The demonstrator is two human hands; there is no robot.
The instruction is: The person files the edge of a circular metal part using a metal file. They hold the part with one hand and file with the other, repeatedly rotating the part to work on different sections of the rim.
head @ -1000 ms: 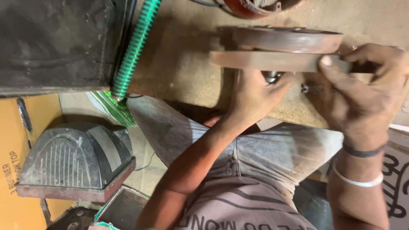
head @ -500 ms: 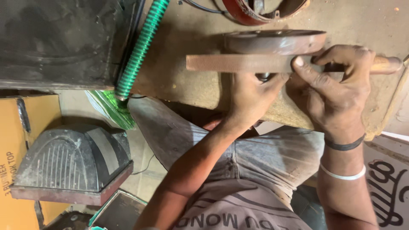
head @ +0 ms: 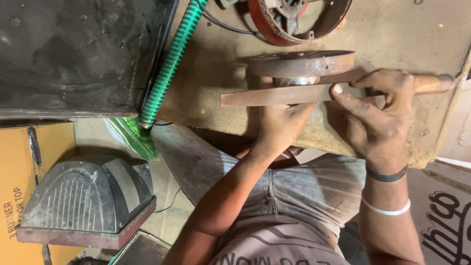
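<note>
Your right hand [head: 380, 115] grips the flat file [head: 279, 94] by its wooden handle; long axis runs across the bench [head: 402, 29], tip pointing left. Your left hand [head: 279, 122] cups the metal disc [head: 300, 63] underneath the file.

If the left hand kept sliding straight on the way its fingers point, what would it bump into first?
Judging from this view, the left hand points up at the long flat rusty metal file it already touches; just beyond sits the round rusty metal disc. Depth is unclear.
</note>
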